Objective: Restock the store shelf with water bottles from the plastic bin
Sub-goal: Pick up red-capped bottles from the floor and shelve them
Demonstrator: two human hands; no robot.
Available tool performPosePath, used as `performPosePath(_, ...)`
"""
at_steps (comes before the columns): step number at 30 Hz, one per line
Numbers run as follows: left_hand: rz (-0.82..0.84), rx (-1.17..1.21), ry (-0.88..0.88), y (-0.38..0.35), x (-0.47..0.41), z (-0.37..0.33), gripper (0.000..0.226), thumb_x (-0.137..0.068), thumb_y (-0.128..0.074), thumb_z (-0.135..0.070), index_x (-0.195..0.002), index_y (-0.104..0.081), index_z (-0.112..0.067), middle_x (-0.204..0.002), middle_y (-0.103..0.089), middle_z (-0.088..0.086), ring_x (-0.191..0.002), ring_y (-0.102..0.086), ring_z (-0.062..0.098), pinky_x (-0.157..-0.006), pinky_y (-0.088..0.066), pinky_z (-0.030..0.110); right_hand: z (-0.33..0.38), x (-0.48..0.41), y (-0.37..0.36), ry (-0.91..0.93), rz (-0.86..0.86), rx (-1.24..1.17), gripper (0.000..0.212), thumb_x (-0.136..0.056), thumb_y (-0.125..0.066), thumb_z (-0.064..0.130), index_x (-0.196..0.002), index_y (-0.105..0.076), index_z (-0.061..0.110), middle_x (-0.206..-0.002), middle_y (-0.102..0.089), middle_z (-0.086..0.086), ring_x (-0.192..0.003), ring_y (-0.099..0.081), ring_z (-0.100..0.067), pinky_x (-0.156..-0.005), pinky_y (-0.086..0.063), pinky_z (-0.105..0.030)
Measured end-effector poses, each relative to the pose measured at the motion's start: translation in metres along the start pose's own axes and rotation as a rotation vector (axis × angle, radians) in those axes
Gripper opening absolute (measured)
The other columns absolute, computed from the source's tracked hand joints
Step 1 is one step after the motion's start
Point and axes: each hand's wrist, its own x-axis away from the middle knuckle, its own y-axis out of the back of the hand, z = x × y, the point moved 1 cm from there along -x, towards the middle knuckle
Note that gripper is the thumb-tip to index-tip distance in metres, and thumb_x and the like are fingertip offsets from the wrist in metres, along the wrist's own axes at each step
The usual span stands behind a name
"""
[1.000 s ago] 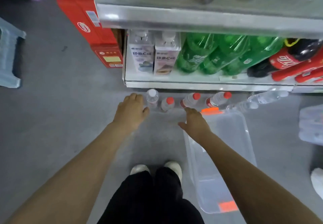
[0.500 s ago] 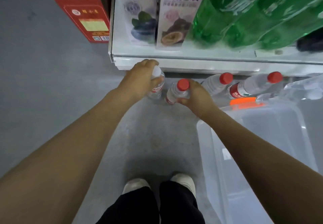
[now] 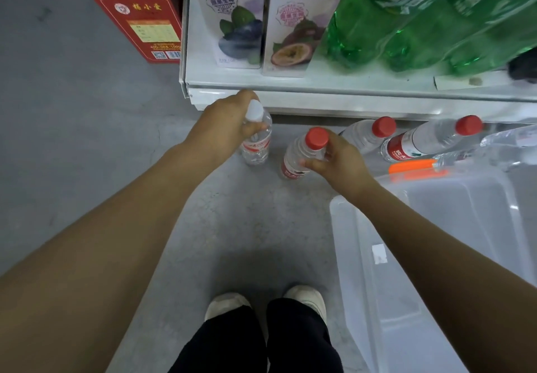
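– Down on the grey floor, in front of the lowest shelf, where are the hands?

– The left hand curls around the shoulder of a white-capped water bottle, with the thumb pressed just under the cap. The right hand grips a red-capped water bottle below its neck. That bottle tilts, and its base points toward the left hand's bottle. The two are near each other but apart.

– Are the bottles off the floor?

– I cannot tell. Both bases look at or close to floor level.

– What sits around the right hand's grip?

– Just to its right, a second red-capped bottle and then a third red-capped bottle line up by the shelf base. Farther right are clear bottles, cut off by the frame edge. Under the right forearm, a clear plastic bin with an orange latch rests on the floor.

– And beyond the left hand's grip?

– Two purple juice cartons stand on the shelf directly past it, with green bottles to their right. A red box stands left of the shelf.
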Motion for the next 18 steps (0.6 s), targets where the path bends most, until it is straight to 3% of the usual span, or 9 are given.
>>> performPosePath(3, -0.039, 0.045, -0.013, 0.024, 0.02, -0.01, 0.04, -0.087, -0.06, -0.032, -0.12, -0.047, -0.012, -0.111, -0.058, 0.009, -0.1, -0.052, 0.025, -0.077, -0.039, 0.03, 0.011, 0.019, 0.014, -0.022, 0.017, -0.053, 0.051, -0.078, -0.074, 0.027, -0.123, -0.055, 0.014, -0.119, -0.061, -0.006, -0.11, -0.056, -0.022, -0.096, -0.043, -0.03)
performPosePath(6, -0.056, 0.097, -0.009, 0.055, 0.047, -0.028, 0.038, -0.087, -0.06, -0.034, -0.119, -0.048, -0.016, -0.099, -0.051, 0.001, -0.09, -0.047, 0.02, -0.059, -0.038, 0.028, 0.035, 0.045, 0.037, -0.031, 0.041, -0.102, 0.05, -0.078, -0.074, 0.03, -0.122, -0.056, 0.016, -0.118, -0.062, -0.004, -0.109, -0.057, -0.021, -0.098, -0.046, -0.038)
performPosePath(9, -0.09, 0.129, -0.039, 0.095, 0.078, -0.053, 0.038, -0.087, -0.061, -0.035, -0.118, -0.049, -0.016, -0.098, -0.052, -0.001, -0.092, -0.05, 0.02, -0.068, -0.04, 0.029, 0.071, 0.078, 0.071, -0.037, 0.041, -0.167, 0.043, -0.079, -0.073, 0.023, -0.118, -0.057, 0.014, -0.115, -0.062, -0.003, -0.104, -0.058, -0.017, -0.091, -0.046, -0.023)
performPosePath(12, -0.127, 0.176, -0.054, 0.144, 0.114, -0.086, 0.038, -0.086, -0.063, -0.033, -0.117, -0.05, -0.017, -0.1, -0.056, 0.001, -0.092, -0.053, 0.021, -0.074, -0.041, 0.03, 0.115, 0.114, 0.114, -0.058, 0.035, -0.234, 0.031, -0.082, -0.071, 0.02, -0.11, -0.058, 0.019, -0.104, -0.062, 0.003, -0.093, -0.057, -0.011, -0.071, -0.041, -0.001)
performPosePath(16, -0.168, 0.184, -0.103, 0.221, 0.168, -0.143, 0.038, -0.086, -0.062, -0.033, -0.117, -0.051, -0.016, -0.098, -0.056, 0.0, -0.088, -0.051, 0.018, -0.067, -0.036, 0.024, 0.183, 0.168, 0.181, -0.038, -0.011, -0.274, 0.032, -0.082, -0.07, 0.021, -0.112, -0.058, 0.021, -0.103, -0.061, 0.006, -0.089, -0.057, -0.005, -0.072, -0.039, -0.002)
performPosePath(18, -0.201, 0.196, -0.119, 0.264, 0.197, -0.175, 0.036, -0.086, -0.062, -0.03, -0.117, -0.051, -0.014, -0.096, -0.054, -0.002, -0.086, -0.048, 0.016, -0.06, -0.031, 0.019, 0.219, 0.198, 0.218, -0.043, -0.051, -0.307, 0.034, -0.083, -0.069, 0.021, -0.115, -0.057, 0.018, -0.103, -0.061, 0.008, -0.092, -0.057, -0.008, -0.077, -0.042, -0.009)
